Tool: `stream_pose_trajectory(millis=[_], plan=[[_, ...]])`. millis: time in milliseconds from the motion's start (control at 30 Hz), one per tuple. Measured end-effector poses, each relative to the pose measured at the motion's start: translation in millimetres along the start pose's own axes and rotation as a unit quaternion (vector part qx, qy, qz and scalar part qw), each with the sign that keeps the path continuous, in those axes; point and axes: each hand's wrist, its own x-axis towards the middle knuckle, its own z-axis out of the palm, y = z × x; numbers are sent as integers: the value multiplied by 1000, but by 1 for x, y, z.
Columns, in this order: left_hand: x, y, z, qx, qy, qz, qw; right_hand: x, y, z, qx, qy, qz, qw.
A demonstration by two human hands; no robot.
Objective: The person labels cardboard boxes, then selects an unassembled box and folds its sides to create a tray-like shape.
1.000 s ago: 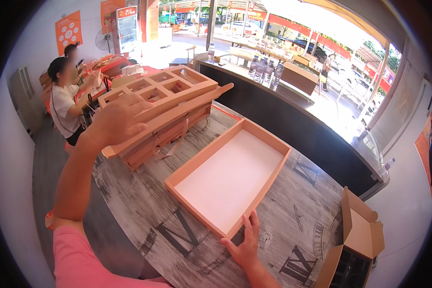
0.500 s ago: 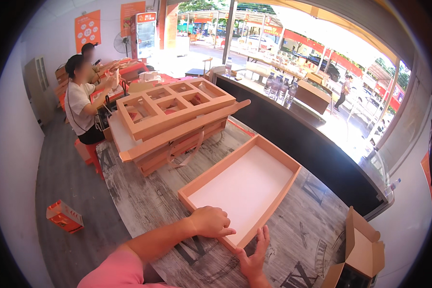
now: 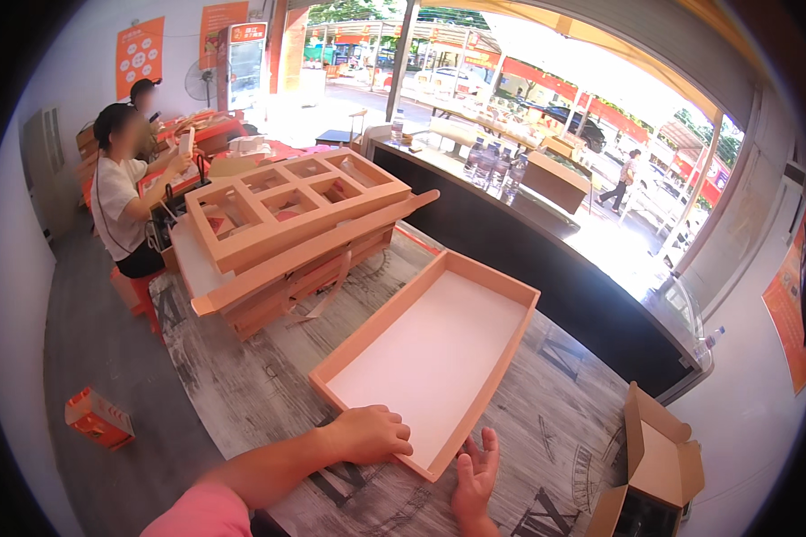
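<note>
Gripped at its near corner by the left hand (image 3: pixel 367 434), the shallow pink tray (image 3: pixel 430 358) lies on the grey table (image 3: pixel 242 394); the right hand (image 3: pixel 475 474) is spread open beside it. Leftward, a small orange box (image 3: pixel 98 417) is seen on the floor, orange posters (image 3: pixel 139 55) behind. Stacked pink boxes (image 3: pixel 287 233) partly hide a seated person (image 3: pixel 121 201). An open brown carton (image 3: pixel 654 474) is cut off lower right.

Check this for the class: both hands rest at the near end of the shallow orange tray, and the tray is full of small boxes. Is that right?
Not quite. The head view shows the left hand and right hand at the near end of the tray, but the tray is empty; only its white floor shows.
</note>
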Motion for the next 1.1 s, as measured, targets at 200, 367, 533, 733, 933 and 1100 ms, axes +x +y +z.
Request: stream_pose_trajectory(millis=[200, 367, 533, 733, 933, 1100], plan=[[7, 7, 13, 44, 33, 64, 996, 3, 8, -10, 46, 17, -25, 998], [12, 20, 15, 1, 83, 77, 994, 1, 12, -11, 149, 31, 24, 988], [26, 33, -6, -38, 19, -32, 999, -1, 11, -17, 14, 36, -52, 998], [36, 30, 6, -54, 39, -149, 987, -7, -7, -8, -24, -29, -95, 995], [30, 24, 8, -46, -26, -172, 984, -10, 15, -5, -35, -24, -92, 995], [32, 27, 16, -21, 23, -135, 990, -13, 10, -10, 2, -10, -86, 996]])
